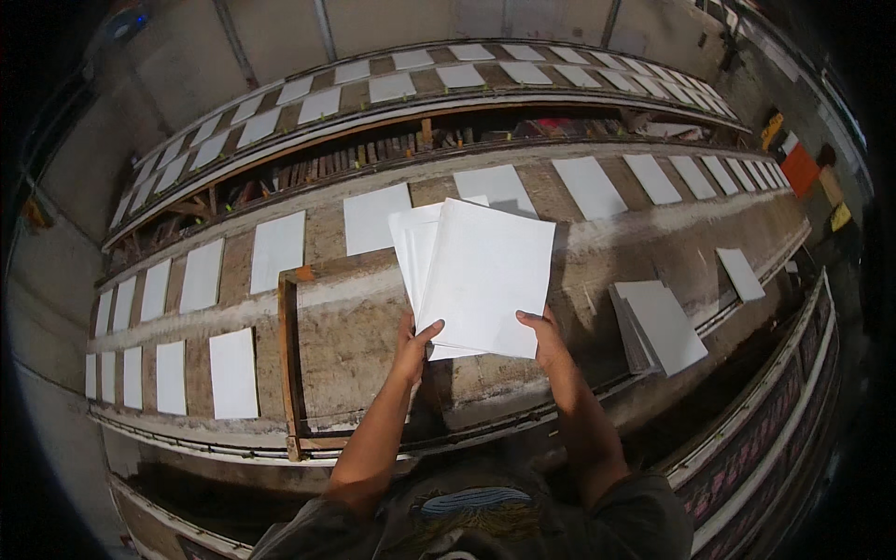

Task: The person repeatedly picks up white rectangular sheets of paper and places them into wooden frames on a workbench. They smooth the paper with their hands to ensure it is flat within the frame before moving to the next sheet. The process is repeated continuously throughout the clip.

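Note:
Both of my hands hold a small stack of white rectangular sheets (486, 280) above the long table. My left hand (411, 351) grips the stack's lower left corner, thumb on top and fingers underneath. At the lower right corner my right hand (546, 338) does the same. The sheets are fanned unevenly, with lower ones sticking out to the left and below the top one. Whether they are paper or cloth I cannot tell. A wooden frame (287, 364) lies on the table (350, 341) left of my hands.
White sheets (278, 250) lie spaced in rows along the table. A second long table (355, 96) behind carries more. To the right, a stack of white sheets (665, 325) rests at the near edge, beside a single white piece (740, 273). Another long bench (747, 448) stands at the lower right.

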### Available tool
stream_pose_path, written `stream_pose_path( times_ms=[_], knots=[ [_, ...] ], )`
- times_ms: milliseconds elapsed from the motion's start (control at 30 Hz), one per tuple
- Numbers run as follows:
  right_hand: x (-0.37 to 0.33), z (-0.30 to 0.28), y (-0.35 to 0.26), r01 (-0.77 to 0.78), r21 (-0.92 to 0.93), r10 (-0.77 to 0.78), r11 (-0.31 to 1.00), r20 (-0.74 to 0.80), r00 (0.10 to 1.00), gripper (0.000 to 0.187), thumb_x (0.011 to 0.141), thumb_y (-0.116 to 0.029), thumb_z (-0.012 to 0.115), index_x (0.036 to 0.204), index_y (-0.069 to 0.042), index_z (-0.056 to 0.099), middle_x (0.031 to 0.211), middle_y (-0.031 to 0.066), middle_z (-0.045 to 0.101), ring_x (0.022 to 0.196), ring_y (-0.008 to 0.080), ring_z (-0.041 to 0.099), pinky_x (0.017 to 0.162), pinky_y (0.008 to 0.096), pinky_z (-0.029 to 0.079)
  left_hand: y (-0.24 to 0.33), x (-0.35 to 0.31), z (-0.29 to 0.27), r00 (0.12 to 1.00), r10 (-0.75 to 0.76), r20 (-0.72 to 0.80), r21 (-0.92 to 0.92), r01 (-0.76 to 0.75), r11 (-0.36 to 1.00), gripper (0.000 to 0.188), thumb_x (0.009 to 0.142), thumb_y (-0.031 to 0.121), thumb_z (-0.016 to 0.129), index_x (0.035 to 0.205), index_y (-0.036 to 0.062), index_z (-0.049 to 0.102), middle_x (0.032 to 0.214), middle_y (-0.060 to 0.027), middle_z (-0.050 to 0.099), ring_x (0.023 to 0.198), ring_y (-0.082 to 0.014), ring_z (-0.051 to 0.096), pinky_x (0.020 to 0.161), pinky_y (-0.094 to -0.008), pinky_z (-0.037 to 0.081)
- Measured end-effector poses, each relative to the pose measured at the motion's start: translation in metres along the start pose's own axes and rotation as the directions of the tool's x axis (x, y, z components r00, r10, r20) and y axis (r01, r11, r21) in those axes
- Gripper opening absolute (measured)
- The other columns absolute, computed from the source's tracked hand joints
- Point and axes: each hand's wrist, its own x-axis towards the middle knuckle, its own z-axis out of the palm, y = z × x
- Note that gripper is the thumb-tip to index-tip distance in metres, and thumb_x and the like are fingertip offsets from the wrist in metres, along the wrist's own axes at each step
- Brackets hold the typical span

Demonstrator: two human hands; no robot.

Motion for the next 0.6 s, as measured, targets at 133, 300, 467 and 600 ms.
stream_pose_path(
  times_ms=[133,300,467,600],
  knots=[
    [-0.031,-0.008,-0.021,-0.106,0.031,0.107,0.994,-0.025,0.994,0.058,0.089,-0.017,0.077,0.141,-0.005,0.053,0.128,0.0116,0.064,0.117,0.0283,0.062,0.1,0.0427,0.05,0.006,-0.002,0.023,1.0,-0.022,0.021,0.015,0.022,1.0,0.088,0.085,0.015,0.081,0.155,0.0011,0.03,0.144,-0.0152,0.053,0.127,-0.0296,0.056,0.105,-0.0407,0.044],
    [-0.007,-0.042,-0.03,-0.138,0.107,0.135,0.985,0.031,0.99,0.06,0.089,-0.017,0.077,0.143,-0.004,0.052,0.133,0.0129,0.062,0.125,0.0301,0.058,0.103,0.0477,0.047,0.003,0.015,0.057,0.998,-0.005,0.069,0.061,0.001,0.998,0.09,0.085,0.019,0.082,0.156,0.0003,0.03,0.148,-0.0174,0.049,0.134,-0.0287,0.05,0.109,-0.0402,0.04],
    [0.044,-0.045,-0.072,-0.139,0.121,0.131,0.983,0.073,0.989,0.065,0.086,-0.014,0.079,0.143,-0.003,0.05,0.134,0.0139,0.06,0.129,0.0315,0.054,0.105,0.0495,0.044,0.006,0.063,0.091,1.0,0.02,0.008,0.08,-0.02,0.997,0.092,0.085,0.018,0.081,0.158,0.0026,0.028,0.149,-0.0173,0.049,0.137,-0.0295,0.047,0.113,-0.0399,0.037],
    [0.106,-0.068,-0.103,-0.111,0.187,0.099,0.976,0.077,0.992,0.059,0.084,-0.007,0.078,0.138,0.0,0.053,0.128,0.0152,0.063,0.121,0.0294,0.06,0.101,0.0446,0.049,-0.006,0.12,0.134,1.0,0.019,-0.019,0.015,-0.019,1.0,0.093,0.087,0.024,0.081,0.161,0.0087,0.026,0.147,-0.0184,0.051,0.135,-0.031,0.05,0.11,-0.0426,0.041]
  ],
)
